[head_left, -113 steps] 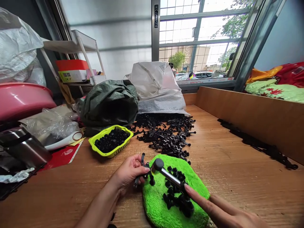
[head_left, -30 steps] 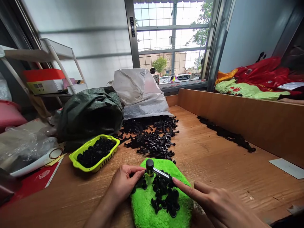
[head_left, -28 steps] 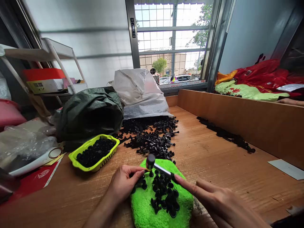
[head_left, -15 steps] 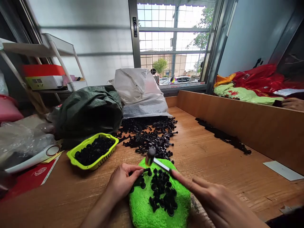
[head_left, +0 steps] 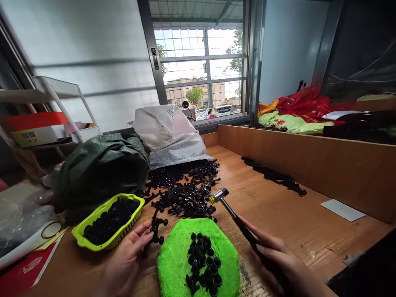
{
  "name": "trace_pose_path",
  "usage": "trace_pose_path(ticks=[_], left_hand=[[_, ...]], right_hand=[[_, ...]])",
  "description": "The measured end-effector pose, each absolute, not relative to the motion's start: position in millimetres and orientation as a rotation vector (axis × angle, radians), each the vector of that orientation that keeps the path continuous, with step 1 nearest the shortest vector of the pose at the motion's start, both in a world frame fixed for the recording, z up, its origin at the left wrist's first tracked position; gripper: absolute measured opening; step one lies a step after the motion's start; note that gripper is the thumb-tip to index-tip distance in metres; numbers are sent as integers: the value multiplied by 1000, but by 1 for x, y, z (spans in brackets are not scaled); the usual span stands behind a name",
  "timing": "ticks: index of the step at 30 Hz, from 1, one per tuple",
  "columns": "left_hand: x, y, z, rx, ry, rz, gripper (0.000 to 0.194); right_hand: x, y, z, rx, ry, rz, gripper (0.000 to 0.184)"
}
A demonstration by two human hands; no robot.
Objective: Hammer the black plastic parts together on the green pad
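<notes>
Here, knobbed black links [head_left: 156,225] are pinched between closed fingers of the left hand [head_left: 131,247], beside a fuzzy green cushion [head_left: 173,258] strewn with round caps [head_left: 201,258], while a cylinder-headed hammer [head_left: 243,230] is gripped by the right hand's [head_left: 278,260] wrapped fingers.

Hammer [head_left: 243,227]: head of glossy metal, one face of yellow, translucent-looking plastic; dark handle, smooth. Pad [head_left: 175,258]: covered in green cloth, matt, fuzzy pile. Black parts [head_left: 157,225] in the left hand [head_left: 131,247]: plastic in appearance, low sheen. Basket [head_left: 107,246]: smooth yellow plastic. Counter [head_left: 266,212]: wood-grained, semi-gloss, scuffed near the pad. White sack [head_left: 168,128]: wrinkled plastic, slight sheen.
</notes>
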State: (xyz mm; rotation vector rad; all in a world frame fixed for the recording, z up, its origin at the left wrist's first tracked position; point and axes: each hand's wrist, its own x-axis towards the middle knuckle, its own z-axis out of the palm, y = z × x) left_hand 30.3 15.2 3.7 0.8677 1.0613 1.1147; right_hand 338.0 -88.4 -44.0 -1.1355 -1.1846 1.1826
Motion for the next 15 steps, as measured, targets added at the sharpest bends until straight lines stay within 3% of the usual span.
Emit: trace_pose_path(ticks=[9,15], left_hand=[[70,29,9,759,1079,1065,18],[101,34,11,769,1095,1002,19]], right_hand=[[339,-85,-57,-864,-873,1425,66],[342,-86,-65,-813,-834,1451,59]])
